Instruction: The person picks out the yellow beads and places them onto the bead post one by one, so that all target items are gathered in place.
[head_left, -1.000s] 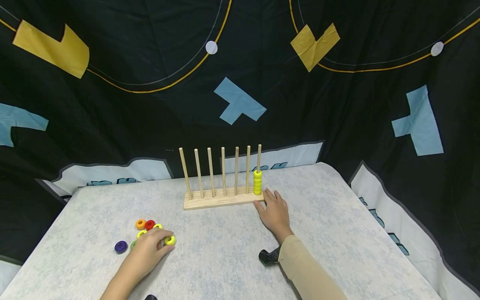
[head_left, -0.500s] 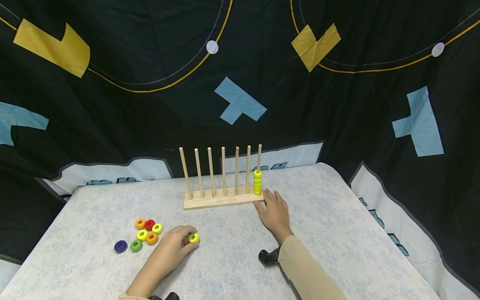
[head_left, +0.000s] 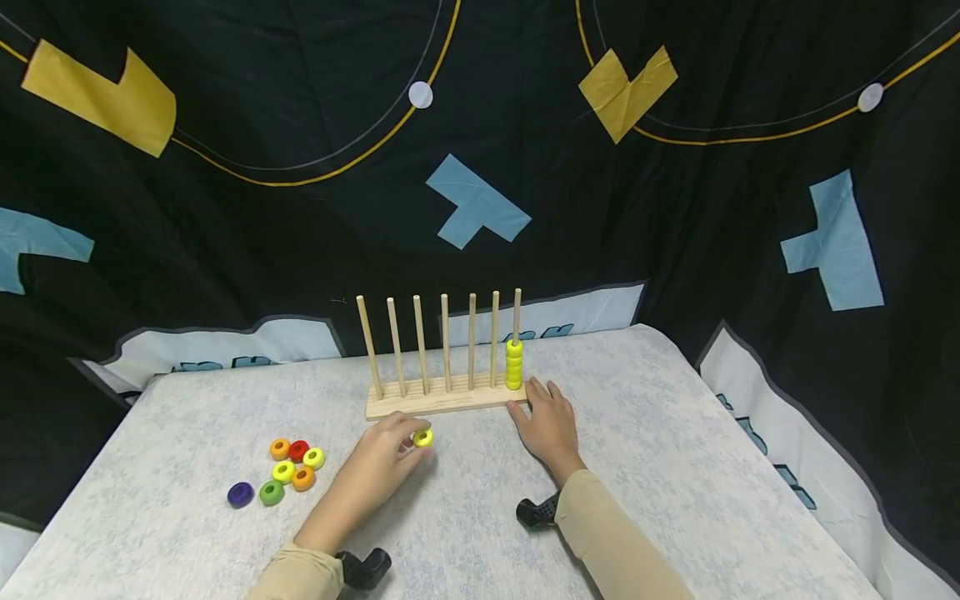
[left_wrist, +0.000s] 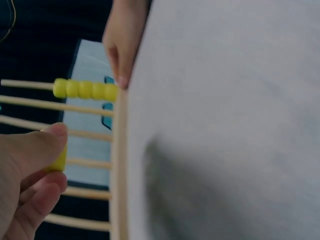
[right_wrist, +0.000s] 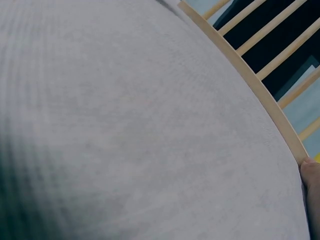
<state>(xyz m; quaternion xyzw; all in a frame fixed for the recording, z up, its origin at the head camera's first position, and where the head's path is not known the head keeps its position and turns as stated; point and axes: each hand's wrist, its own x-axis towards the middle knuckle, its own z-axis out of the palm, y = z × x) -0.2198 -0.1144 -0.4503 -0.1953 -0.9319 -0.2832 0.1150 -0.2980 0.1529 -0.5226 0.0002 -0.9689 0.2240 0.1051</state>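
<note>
In the head view my left hand [head_left: 382, 460] pinches a yellow ring bead [head_left: 423, 437] between thumb and fingers, just in front of a wooden peg rack [head_left: 431, 405]. The left wrist view shows this bead [left_wrist: 59, 159] partly covered by the thumb, with the rack's pegs behind. Several yellow beads [head_left: 513, 365] are stacked on the rightmost peg; the other pegs are bare. At the rack's right end rests my right hand [head_left: 551, 429], its thumb touching the front edge of the base and its fingers extended beside the end. Only its thumb [right_wrist: 311, 172] shows in the right wrist view.
Loose beads lie on the left of the table: orange [head_left: 280, 449], red [head_left: 298, 452], yellow [head_left: 283, 472], green [head_left: 272, 492] and dark blue [head_left: 240, 495]. A black curtain [head_left: 300, 250] hangs behind the pale table [head_left: 675, 467]. Black devices [head_left: 366, 569] sit at both wrists.
My left hand has carried the yellow bead from beside the loose beads rightward and away from me to the front of the rack. The right hand stays at the base's end.
</note>
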